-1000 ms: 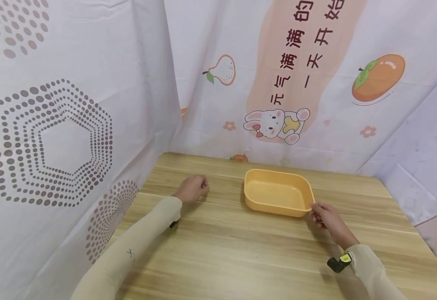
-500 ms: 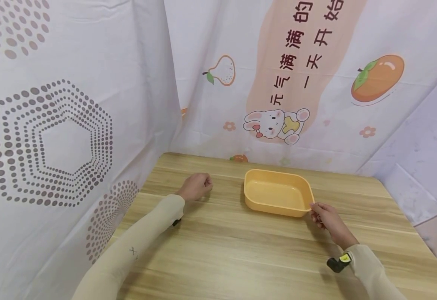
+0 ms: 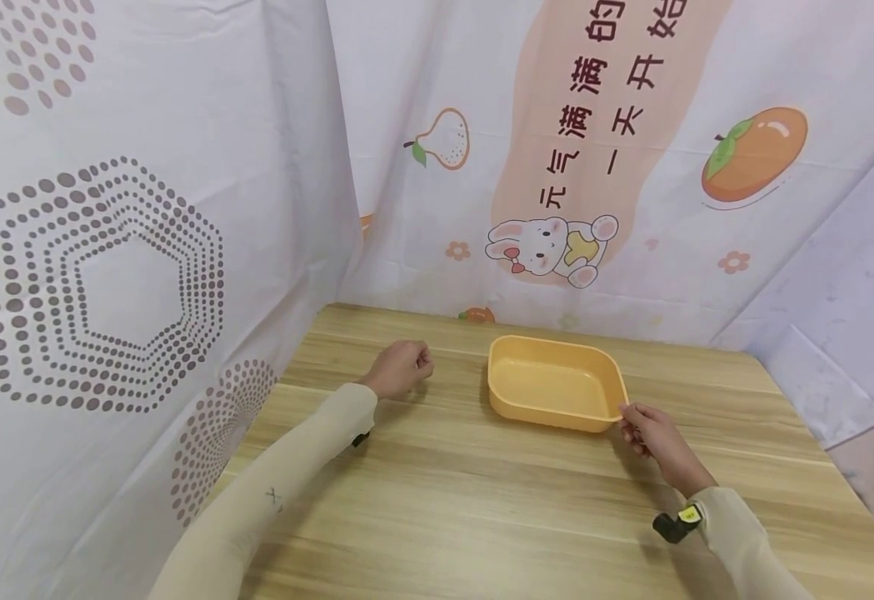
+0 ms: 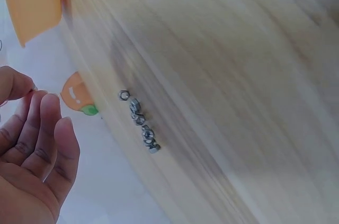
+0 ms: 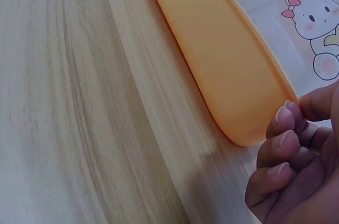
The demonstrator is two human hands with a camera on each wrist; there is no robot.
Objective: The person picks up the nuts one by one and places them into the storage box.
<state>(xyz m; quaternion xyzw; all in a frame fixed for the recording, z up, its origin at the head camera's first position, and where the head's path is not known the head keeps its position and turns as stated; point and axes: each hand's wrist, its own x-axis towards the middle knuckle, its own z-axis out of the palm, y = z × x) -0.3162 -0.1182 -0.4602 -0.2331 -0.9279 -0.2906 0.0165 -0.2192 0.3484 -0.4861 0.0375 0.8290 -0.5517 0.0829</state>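
Observation:
A shallow orange-yellow plastic tray point(image 3: 552, 412) lies on the table, and nothing shows inside it. My right hand point(image 3: 657, 446) pinches the near right corner of its rim between thumb and fingers; the right wrist view shows this grip on the tray point(image 5: 217, 49). To the tray's left, apart from it, my left hand point(image 3: 399, 369) hovers with bent fingers. In the left wrist view the left hand point(image 4: 37, 155) has thumb tip and index fingertip meeting; whether something small lies between them is hidden. Several metal hex nuts point(image 4: 139, 119) form a row on the table near that hand.
The wood-grain table point(image 3: 474, 500) ends at a white printed cloth point(image 3: 422, 250) behind it. Another patterned cloth point(image 3: 144, 292) hangs along the left side, and a pale cloth point(image 3: 849, 317) along the right. The head view does not show the nuts.
My left hand has shifted a little right and farther from me, closer to the tray. The right hand and the tray have stayed in place.

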